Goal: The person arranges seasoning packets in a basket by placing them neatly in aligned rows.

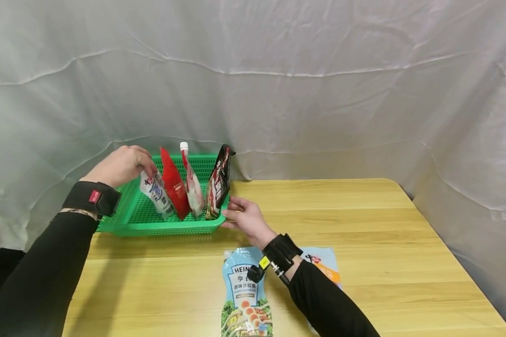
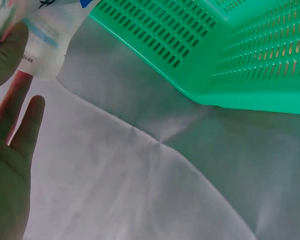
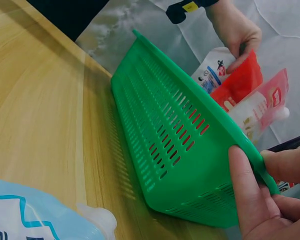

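The left hand (image 1: 120, 164) pinches a white packet (image 1: 157, 195) in the green basket (image 1: 160, 228), left of a red pouch (image 1: 174, 186); the right hand (image 1: 249, 219) grips the basket's right rim. Let go, the soft packet might flop.

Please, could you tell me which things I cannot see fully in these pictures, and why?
- Head view: the right sleeve and wrist hide much of the pale blue packet.
- Head view: the lettering on the red packet is too small to read.
- Left wrist view: edges cut off the left hand and white packet.
- Right wrist view: edges cut off the right hand and Heinz packet.
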Demonstrator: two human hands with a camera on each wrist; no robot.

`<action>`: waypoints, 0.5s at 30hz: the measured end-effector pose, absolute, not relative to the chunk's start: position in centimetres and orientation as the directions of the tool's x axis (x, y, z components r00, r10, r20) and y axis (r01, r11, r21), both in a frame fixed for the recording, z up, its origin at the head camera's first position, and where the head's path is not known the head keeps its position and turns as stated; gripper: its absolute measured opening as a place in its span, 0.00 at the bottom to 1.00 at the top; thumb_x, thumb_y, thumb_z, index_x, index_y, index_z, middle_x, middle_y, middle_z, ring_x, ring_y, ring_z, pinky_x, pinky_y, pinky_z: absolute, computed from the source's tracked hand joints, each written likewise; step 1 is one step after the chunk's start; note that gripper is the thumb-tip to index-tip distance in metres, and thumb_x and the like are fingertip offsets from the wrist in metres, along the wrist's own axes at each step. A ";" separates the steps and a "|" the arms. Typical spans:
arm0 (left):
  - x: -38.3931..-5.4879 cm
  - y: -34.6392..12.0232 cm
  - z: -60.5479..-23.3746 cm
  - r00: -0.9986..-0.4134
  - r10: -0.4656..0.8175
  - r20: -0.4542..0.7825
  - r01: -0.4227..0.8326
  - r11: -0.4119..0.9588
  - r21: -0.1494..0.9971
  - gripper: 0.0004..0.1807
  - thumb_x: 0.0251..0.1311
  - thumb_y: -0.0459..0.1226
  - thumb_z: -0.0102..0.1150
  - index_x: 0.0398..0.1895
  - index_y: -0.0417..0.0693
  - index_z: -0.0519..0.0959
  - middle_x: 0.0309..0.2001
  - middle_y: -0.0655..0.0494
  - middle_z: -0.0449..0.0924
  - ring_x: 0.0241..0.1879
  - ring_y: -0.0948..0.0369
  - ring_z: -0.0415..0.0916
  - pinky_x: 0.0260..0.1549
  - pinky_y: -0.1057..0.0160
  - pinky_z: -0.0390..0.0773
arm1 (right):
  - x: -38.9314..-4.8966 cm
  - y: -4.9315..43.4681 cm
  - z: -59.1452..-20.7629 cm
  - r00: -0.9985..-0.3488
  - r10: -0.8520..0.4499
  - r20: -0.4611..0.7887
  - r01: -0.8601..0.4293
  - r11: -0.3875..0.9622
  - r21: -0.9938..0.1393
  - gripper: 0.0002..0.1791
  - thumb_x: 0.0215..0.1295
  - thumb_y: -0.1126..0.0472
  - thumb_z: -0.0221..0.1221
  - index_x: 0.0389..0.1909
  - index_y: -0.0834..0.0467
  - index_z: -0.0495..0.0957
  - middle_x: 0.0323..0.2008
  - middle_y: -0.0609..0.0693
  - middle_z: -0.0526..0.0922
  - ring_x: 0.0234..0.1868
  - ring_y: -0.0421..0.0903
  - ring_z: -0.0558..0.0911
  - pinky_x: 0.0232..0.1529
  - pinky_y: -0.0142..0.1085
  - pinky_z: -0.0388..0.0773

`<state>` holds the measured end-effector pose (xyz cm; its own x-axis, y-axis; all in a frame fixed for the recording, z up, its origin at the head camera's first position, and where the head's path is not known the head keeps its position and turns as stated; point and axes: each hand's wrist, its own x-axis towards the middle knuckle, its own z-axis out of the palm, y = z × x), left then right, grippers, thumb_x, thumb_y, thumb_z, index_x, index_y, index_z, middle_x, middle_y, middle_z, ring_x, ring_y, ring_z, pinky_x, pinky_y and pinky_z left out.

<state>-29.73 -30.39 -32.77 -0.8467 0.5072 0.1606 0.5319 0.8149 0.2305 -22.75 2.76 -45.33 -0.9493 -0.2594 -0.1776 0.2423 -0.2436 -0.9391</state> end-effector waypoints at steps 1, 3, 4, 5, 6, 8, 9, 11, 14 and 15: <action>-29.7 -30.2 -32.8 -0.852 0.501 0.155 0.524 0.820 0.231 0.20 0.63 0.19 0.54 0.28 0.47 0.90 0.53 0.38 0.84 0.60 0.42 0.76 0.51 0.41 0.83 | -22.7 2.8 -45.3 -0.949 -0.260 -0.178 0.242 -0.241 -0.940 0.36 0.69 0.75 0.61 0.76 0.71 0.60 0.58 0.63 0.74 0.40 0.45 0.84 0.50 0.40 0.87; -29.6 -29.9 -32.7 -0.861 0.488 0.141 0.508 0.832 0.224 0.20 0.64 0.19 0.51 0.28 0.47 0.90 0.55 0.36 0.82 0.63 0.41 0.73 0.53 0.39 0.81 | -22.8 2.8 -45.2 -0.949 -0.260 -0.181 0.244 -0.236 -0.941 0.36 0.69 0.75 0.61 0.76 0.71 0.60 0.58 0.63 0.73 0.40 0.45 0.83 0.50 0.40 0.87; -29.5 -29.8 -32.7 -0.866 0.481 0.135 0.500 0.837 0.222 0.21 0.65 0.20 0.50 0.28 0.47 0.89 0.56 0.36 0.82 0.64 0.41 0.72 0.54 0.39 0.81 | -22.8 2.9 -45.2 -0.949 -0.260 -0.181 0.243 -0.232 -0.942 0.36 0.69 0.75 0.61 0.76 0.71 0.60 0.58 0.63 0.73 0.40 0.45 0.83 0.50 0.40 0.87; -29.5 -29.6 -32.7 -0.870 0.476 0.133 0.494 0.842 0.219 0.21 0.64 0.20 0.49 0.29 0.47 0.89 0.56 0.37 0.82 0.65 0.41 0.71 0.55 0.38 0.80 | -22.9 2.9 -45.2 -0.948 -0.262 -0.179 0.241 -0.230 -0.943 0.36 0.69 0.75 0.61 0.76 0.71 0.60 0.58 0.63 0.73 0.40 0.45 0.83 0.50 0.40 0.87; -29.5 -29.5 -32.7 -0.871 0.472 0.135 0.491 0.845 0.215 0.22 0.64 0.19 0.48 0.29 0.47 0.89 0.55 0.38 0.83 0.65 0.41 0.70 0.55 0.38 0.80 | -22.9 2.9 -45.1 -0.948 -0.265 -0.178 0.240 -0.228 -0.944 0.37 0.69 0.74 0.61 0.76 0.71 0.60 0.59 0.64 0.73 0.40 0.45 0.83 0.50 0.40 0.87; -29.4 -29.3 -32.8 -0.872 0.470 0.137 0.489 0.849 0.200 0.23 0.62 0.18 0.46 0.30 0.46 0.89 0.54 0.40 0.84 0.67 0.42 0.68 0.58 0.38 0.79 | -23.0 3.0 -45.1 -0.946 -0.271 -0.176 0.240 -0.221 -0.945 0.37 0.69 0.74 0.61 0.76 0.70 0.59 0.61 0.65 0.72 0.40 0.45 0.83 0.49 0.39 0.87; -29.4 -29.2 -32.8 -0.869 0.474 0.140 0.493 0.849 0.190 0.23 0.62 0.18 0.45 0.31 0.46 0.89 0.54 0.40 0.84 0.67 0.41 0.68 0.58 0.37 0.78 | -23.0 3.1 -45.1 -0.945 -0.275 -0.175 0.239 -0.219 -0.946 0.37 0.69 0.74 0.61 0.76 0.70 0.59 0.63 0.67 0.71 0.41 0.45 0.83 0.49 0.38 0.87; -29.2 -29.1 -32.8 -0.865 0.479 0.152 0.500 0.849 0.169 0.23 0.61 0.17 0.45 0.32 0.45 0.89 0.53 0.41 0.85 0.68 0.41 0.68 0.60 0.37 0.77 | -23.0 3.3 -45.1 -0.942 -0.285 -0.175 0.241 -0.214 -0.947 0.37 0.69 0.74 0.61 0.77 0.71 0.59 0.65 0.70 0.70 0.41 0.45 0.83 0.48 0.37 0.87; -28.4 -28.9 -32.5 -0.863 0.470 0.186 0.496 0.857 0.139 0.23 0.61 0.17 0.46 0.35 0.44 0.90 0.54 0.41 0.85 0.66 0.42 0.70 0.61 0.37 0.76 | -23.1 3.7 -45.0 -0.937 -0.306 -0.170 0.239 -0.207 -0.949 0.38 0.69 0.75 0.60 0.77 0.71 0.57 0.67 0.72 0.69 0.42 0.46 0.84 0.49 0.38 0.87; -28.1 -28.9 -32.4 -0.864 0.460 0.203 0.490 0.862 0.132 0.22 0.61 0.17 0.46 0.36 0.43 0.90 0.54 0.41 0.84 0.66 0.42 0.70 0.61 0.37 0.76 | -23.1 3.9 -45.0 -0.935 -0.313 -0.165 0.235 -0.202 -0.951 0.37 0.69 0.75 0.60 0.77 0.71 0.57 0.67 0.72 0.69 0.43 0.46 0.85 0.49 0.38 0.87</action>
<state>-28.08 -28.85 -32.40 -0.8643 0.4602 0.2032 0.4899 0.8617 0.1320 -23.07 3.87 -44.99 -0.9352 -0.3134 -0.1648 0.2353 -0.2025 -0.9506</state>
